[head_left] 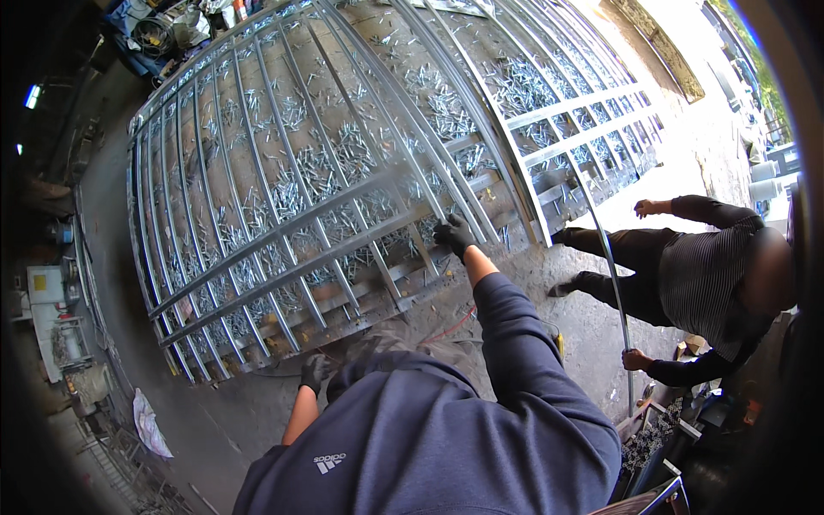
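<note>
A large panel of silvery metal tubes (283,225) lies over a work table (378,296) in front of me. My right hand (453,233), in a dark glove, reaches forward and is closed on the near end of a metal tube (427,184) at the panel's middle. Lower down on the left, my left hand (315,373), also gloved, hangs beside my body, apart from the tubes. Its fingers are too dark to make out. Many short metal offcuts (343,154) are scattered on the table under and between the tubes.
At the right a person (708,283) holds a long thin metal bar (611,266) that reaches to a second tube frame (592,129). A red cable (459,324) runs along the floor near the table. Pale machinery (47,313) stands at the left, near a white cloth (150,425).
</note>
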Available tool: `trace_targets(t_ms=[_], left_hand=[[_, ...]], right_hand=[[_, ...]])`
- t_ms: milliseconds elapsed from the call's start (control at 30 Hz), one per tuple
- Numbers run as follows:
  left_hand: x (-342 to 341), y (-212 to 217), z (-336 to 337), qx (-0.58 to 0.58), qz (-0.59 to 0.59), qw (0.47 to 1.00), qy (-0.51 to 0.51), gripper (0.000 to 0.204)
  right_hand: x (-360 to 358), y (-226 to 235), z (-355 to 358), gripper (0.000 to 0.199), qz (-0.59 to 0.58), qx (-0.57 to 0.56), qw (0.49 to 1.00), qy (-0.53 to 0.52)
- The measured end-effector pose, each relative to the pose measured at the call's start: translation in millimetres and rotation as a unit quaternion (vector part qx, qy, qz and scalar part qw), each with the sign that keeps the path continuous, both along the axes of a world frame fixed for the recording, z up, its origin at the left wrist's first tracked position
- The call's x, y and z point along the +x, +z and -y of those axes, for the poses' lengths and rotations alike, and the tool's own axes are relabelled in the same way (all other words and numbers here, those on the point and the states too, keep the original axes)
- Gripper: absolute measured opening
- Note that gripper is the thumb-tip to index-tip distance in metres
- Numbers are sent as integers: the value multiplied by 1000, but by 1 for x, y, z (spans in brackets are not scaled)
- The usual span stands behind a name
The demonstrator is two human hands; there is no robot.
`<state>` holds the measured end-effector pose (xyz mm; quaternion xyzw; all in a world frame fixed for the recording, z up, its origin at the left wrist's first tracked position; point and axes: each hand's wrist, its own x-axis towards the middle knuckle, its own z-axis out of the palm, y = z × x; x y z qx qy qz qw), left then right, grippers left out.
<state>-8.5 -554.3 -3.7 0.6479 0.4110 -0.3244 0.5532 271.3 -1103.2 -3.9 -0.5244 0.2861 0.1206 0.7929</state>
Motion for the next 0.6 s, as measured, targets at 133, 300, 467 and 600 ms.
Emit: trace_targets(t_ms=[133,300,467,600], left_hand=[[6,26,29,24,6,999,-36,32],[17,49,93,-12,29,999,-28,41],[21,65,206,-93,83,989,-80,34],[6,69,305,-161,76,975,-133,26]], right_hand=[[-37,-3,27,16,-37,128,991,-14],[-104,15,61,35,-11,195,979,61],[-251,30,92,36,-52,152,986,53],[-398,55,128,24,-4,48,993,108]])
